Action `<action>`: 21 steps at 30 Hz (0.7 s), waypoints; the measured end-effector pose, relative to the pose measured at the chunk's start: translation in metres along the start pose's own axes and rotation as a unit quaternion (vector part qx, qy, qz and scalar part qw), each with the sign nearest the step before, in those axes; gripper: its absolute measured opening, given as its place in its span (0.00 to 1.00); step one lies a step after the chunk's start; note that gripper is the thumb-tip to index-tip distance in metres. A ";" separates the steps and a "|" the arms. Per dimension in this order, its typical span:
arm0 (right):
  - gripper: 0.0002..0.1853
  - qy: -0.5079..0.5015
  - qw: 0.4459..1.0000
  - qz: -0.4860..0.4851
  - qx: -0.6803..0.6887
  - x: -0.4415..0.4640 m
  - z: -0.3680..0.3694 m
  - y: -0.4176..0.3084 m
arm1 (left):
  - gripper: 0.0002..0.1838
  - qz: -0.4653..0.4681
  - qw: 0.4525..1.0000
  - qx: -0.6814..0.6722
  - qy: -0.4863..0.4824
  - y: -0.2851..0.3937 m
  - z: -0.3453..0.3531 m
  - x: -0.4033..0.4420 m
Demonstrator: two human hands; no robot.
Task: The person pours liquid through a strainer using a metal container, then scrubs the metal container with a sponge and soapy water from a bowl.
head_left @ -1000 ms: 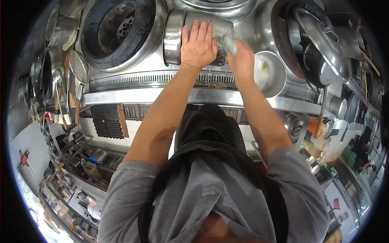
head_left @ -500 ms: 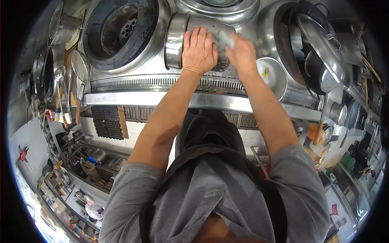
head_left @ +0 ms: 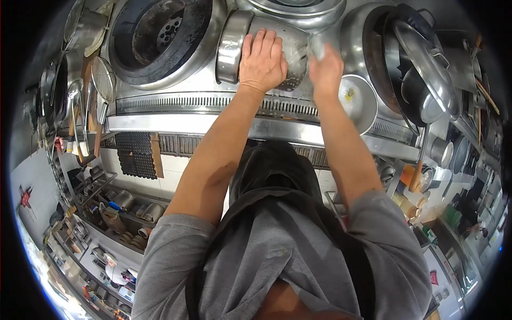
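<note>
A metal pot (head_left: 295, 45) lies on its side on the steel stove top, its shiny rim band facing left and dark, speckled grime on its lower right wall. My left hand (head_left: 262, 61) rests on the upper side of the pot with fingers stretched out over the curve. At the pot's right end, my right hand (head_left: 326, 69) is closed around a pale scouring pad (head_left: 317, 49), blurred by motion. Just right of that wrist sits a round metal bowl (head_left: 364, 109) with a yellowish bit inside.
To the left is a wok burner (head_left: 173, 37) with a dark ring. A second burner (head_left: 368, 50) at right holds pans and a tilted steel lid (head_left: 424, 61). Strainers (head_left: 103, 79) and ladles hang at the left. A slotted drain (head_left: 186, 102) runs along the front.
My right hand has moved slightly right with the scouring pad, from the pot's side to its right end. My left hand stays on the pot. The view has shifted a little.
</note>
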State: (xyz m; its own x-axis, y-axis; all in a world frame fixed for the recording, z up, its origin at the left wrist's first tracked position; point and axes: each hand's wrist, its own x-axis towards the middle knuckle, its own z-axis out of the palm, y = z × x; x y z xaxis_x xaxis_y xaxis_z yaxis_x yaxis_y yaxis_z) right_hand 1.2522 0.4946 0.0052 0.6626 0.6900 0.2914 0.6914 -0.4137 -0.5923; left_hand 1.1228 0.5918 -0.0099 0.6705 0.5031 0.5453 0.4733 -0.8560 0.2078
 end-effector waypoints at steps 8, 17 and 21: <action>0.17 -0.020 0.999 0.040 0.016 -0.003 -0.023 -0.001 | 0.21 0.002 1.000 0.014 0.003 0.002 -0.004 -0.001; 0.19 -0.127 0.987 -0.004 -0.096 0.019 -0.027 -0.013 | 0.26 -0.098 0.987 0.112 0.052 -0.033 -0.062 0.036; 0.20 -0.099 0.988 -0.007 -0.120 0.028 -0.023 -0.018 | 0.30 -0.499 0.793 -0.293 -0.189 -0.107 -0.034 0.062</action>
State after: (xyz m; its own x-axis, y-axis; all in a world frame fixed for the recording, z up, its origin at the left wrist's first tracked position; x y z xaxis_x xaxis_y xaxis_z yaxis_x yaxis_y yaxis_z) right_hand 1.2647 0.5075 0.0411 0.5997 0.7893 0.1322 0.7642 -0.5158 -0.3871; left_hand 1.0938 0.7106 0.0293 0.3053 0.8699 -0.3873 0.6033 0.1380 0.7855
